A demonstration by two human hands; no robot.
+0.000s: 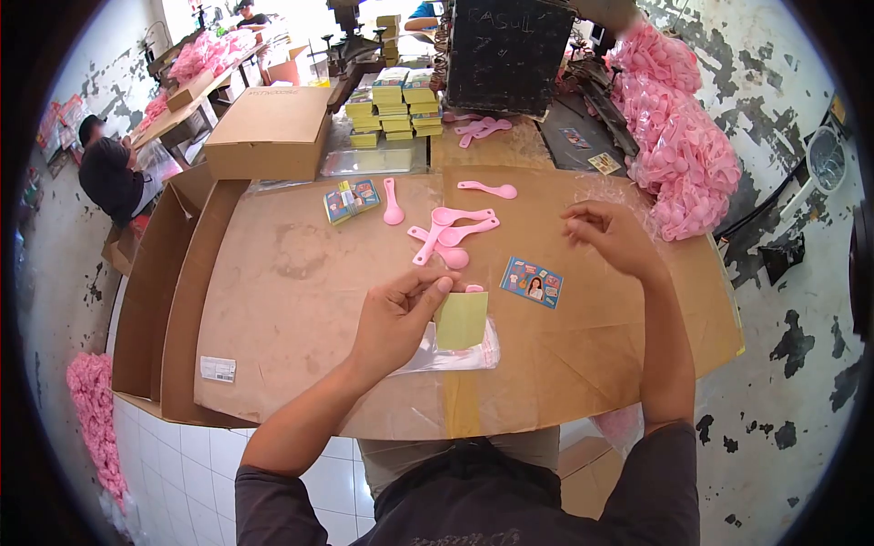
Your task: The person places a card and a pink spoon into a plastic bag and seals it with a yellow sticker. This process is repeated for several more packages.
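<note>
My left hand (pixel 398 314) pinches the top of a clear plastic bag (pixel 452 353) that holds a yellow card (pixel 462 320) and a pink spoon whose tip shows above the card. My right hand (pixel 608 235) hovers to the right over the cardboard sheet (pixel 300 300), fingers curled together; nothing visible in it. Between the hands lies a small printed card (pixel 533 281). Several loose pink spoons (pixel 449 235) lie just beyond the left hand.
A small stack of printed cards (pixel 351 199) sits at the back left of the sheet. A closed carton (pixel 270 132), stacks of yellow cards (pixel 393 111) and a heap of bagged pink spoons (pixel 678 150) stand behind. A person (pixel 111 175) sits far left.
</note>
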